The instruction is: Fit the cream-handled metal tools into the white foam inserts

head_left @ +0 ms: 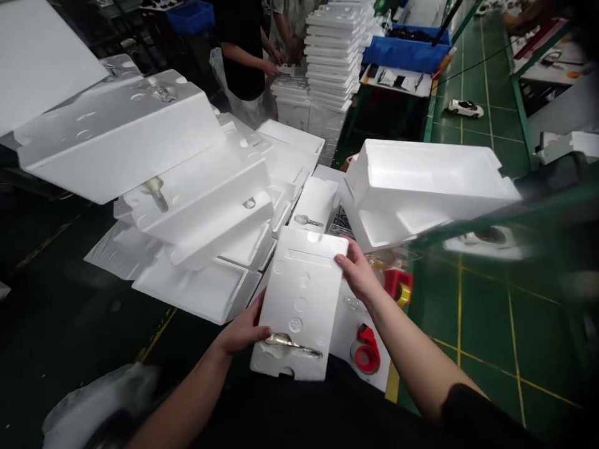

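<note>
A white foam box [306,299] is held in front of me, its moulded face up. My left hand [246,324] grips its lower left edge, the thumb lying on top near a small clear-bagged item [292,345] set in a slot of the foam. On the upper right corner, my right hand [358,268] is closed with the thumb on the face. Just beyond stands another foam box [316,202] with a similar bagged item. To the right lies a red tape dispenser [366,350] on a white surface.
Foam trays and boxes [196,187] are piled at the left. Open foam trays [430,174] sit at the right, near a green line with a white toy car [465,109]. A tall foam stack [332,56] stands behind, beside a co-worker [243,56] and a blue bin [407,53].
</note>
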`<act>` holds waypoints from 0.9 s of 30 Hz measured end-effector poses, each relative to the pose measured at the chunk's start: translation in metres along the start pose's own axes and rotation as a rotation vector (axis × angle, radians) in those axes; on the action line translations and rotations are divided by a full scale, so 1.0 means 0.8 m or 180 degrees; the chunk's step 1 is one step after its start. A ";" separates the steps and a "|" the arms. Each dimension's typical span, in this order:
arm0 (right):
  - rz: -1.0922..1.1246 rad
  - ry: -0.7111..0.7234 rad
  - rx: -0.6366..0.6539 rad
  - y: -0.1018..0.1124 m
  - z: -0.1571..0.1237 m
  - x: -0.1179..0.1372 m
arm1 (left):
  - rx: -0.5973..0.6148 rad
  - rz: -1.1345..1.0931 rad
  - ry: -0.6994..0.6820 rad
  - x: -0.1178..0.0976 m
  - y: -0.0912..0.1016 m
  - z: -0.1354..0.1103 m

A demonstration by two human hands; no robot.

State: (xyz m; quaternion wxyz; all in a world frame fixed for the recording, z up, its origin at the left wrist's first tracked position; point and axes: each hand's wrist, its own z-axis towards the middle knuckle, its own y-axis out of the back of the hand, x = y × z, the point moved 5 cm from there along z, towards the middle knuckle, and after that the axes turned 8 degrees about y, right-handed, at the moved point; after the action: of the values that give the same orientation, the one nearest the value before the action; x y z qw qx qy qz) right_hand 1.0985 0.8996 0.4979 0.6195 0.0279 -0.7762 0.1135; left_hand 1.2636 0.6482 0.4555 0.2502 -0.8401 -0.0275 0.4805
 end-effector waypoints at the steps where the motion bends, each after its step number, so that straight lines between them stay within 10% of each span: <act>1: 0.0063 -0.0176 -0.0031 0.006 -0.016 -0.016 | -0.0106 -0.0087 0.0033 0.009 -0.001 0.003; 6: 0.0357 -0.1336 0.0306 0.016 -0.152 -0.115 | -0.0393 -0.0188 0.0253 0.048 0.010 0.040; 11: 0.0325 -0.1141 0.0050 0.010 -0.194 -0.160 | 0.0064 -0.0153 0.0602 0.067 0.009 0.078; 18: 0.0507 -0.0645 -0.0271 0.007 -0.044 -0.108 | -0.0516 -0.0143 0.0100 -0.026 0.037 0.170; 22: 0.0674 -0.0365 -0.0266 0.013 0.069 -0.087 | -0.1502 -0.0214 -0.0056 -0.087 0.076 0.245; 27: 0.0601 -0.0430 -0.0454 0.011 0.157 -0.089 | -0.2078 -0.0291 -0.0364 -0.100 0.102 0.243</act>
State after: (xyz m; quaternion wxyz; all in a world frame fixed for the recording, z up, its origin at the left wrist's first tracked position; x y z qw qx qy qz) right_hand 0.9934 0.8747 0.4016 0.5529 -0.0818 -0.8214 0.1137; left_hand 1.0456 0.6308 0.4023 -0.0127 -0.8455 -0.2315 0.4809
